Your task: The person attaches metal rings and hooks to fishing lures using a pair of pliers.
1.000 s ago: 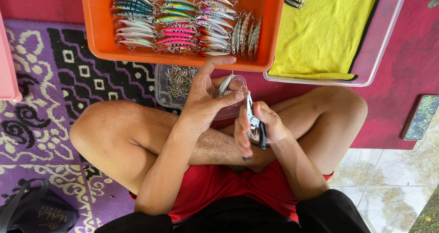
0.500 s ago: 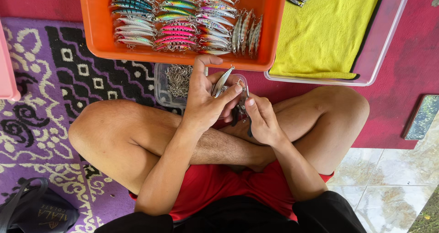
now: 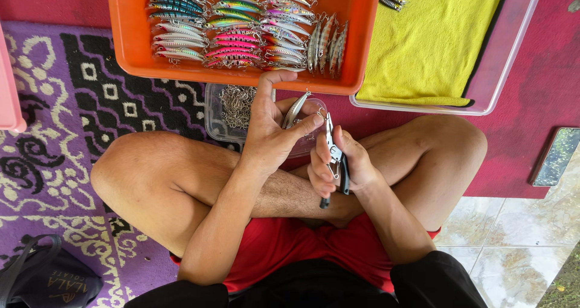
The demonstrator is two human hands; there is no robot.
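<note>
I sit cross-legged and look down at my lap. My left hand [image 3: 272, 133] pinches a slim silver fishing lure [image 3: 296, 110] between thumb and fingers, nose pointing up toward the tray. My right hand [image 3: 344, 163] grips small black-handled pliers [image 3: 334, 154], jaws pointing up at the lure's lower end. Both hands hover above my knees, just in front of a small clear box of metal hooks [image 3: 232, 105].
An orange tray [image 3: 130, 39] packed with several colourful lures lies ahead. To its right a clear tray [image 3: 504, 66] holds a yellow cloth [image 3: 435, 42]. A patterned purple rug [image 3: 54, 115], a dark bag [image 3: 42, 281] at lower left, a pink bin edge [image 3: 9, 84] and a phone [image 3: 556, 157] surround me.
My right hand drew the pliers back down from the lure toward my lap, and the left hand turned the lure slightly.
</note>
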